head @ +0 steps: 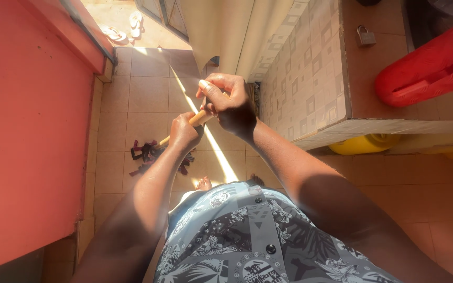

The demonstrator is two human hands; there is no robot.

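A wooden mop handle (201, 118) slants down toward the tiled floor, ending in a head of dark cloth strips (148, 155). My left hand (183, 132) is wrapped around the handle lower down. Higher up, my right hand (227, 104) is closed over the handle's top end. Both arms reach forward over my patterned grey shirt (247, 236). My bare toes (204, 183) show just beyond the shirt hem.
A red wall (27, 131) runs along the left. A tiled counter (315, 78) on the right carries a padlock (365, 35) and a red container (425, 68); a yellow can (365, 143) sits beneath. Sandals (124, 29) lie by the far doorway.
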